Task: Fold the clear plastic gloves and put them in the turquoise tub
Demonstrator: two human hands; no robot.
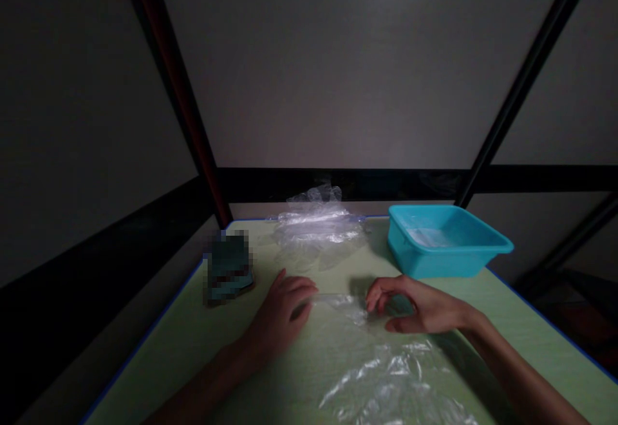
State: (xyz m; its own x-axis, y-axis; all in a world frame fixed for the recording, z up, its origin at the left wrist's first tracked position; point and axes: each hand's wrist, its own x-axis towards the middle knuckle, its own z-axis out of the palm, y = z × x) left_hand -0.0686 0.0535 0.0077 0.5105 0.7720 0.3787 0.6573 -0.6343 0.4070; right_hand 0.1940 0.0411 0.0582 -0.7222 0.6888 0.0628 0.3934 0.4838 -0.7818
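Thin, clear, crinkled plastic film [398, 370] lies on the pale green, blue-edged table [181, 342], running from between the hands toward the near edge. Left hand [284, 314]: fingers curved at the film's far left end; cannot tell if gripping. Right hand [422, 301]: thumb and bent fingers apart, just beside film. Clear crumpled plastic heap [318, 225]: middle of far edge. Turquoise rectangular plastic basin [439, 263]: far right corner.
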